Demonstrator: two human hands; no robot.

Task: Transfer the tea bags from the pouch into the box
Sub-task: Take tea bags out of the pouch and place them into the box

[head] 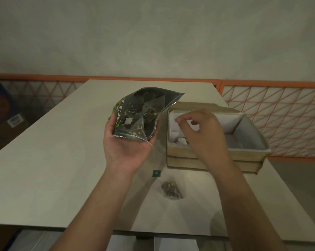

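My left hand grips the bottom of a dark foil tea pouch above the table, its mouth gaping open toward me. Several pyramid tea bags with strings and white tags show inside. To the right stands the cardboard box, lined with white paper. My right hand hovers over the box's left part with thumb and forefinger pinched together. A dark bit of a tea bag peeks out beneath that hand, inside the box. One more tea bag with a green tag lies on the table in front of the box.
The pale table ends close behind the box. An orange lattice railing runs behind and to the right. A cardboard carton sits on the floor at the far left.
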